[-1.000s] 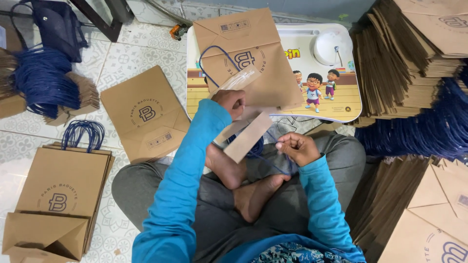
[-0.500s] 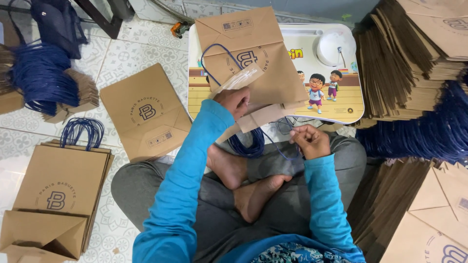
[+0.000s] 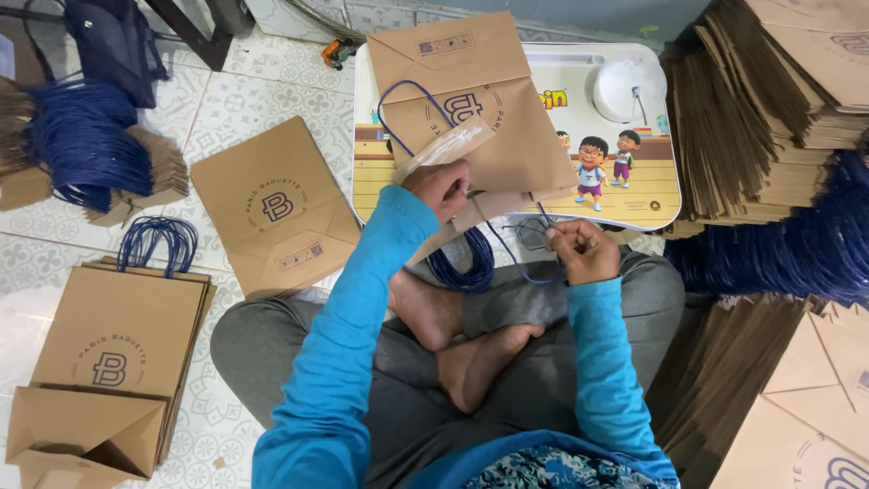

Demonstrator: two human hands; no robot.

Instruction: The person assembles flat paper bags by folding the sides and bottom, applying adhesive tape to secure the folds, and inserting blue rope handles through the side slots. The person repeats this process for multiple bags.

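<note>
Left hand is pinching the top edge of the brown paper bag lying on the cartoon lap tray, while the right hand is closed around a blue cord. I'd say keep that edge pinned flat and the cord end short and taut so it threads clean.
</note>
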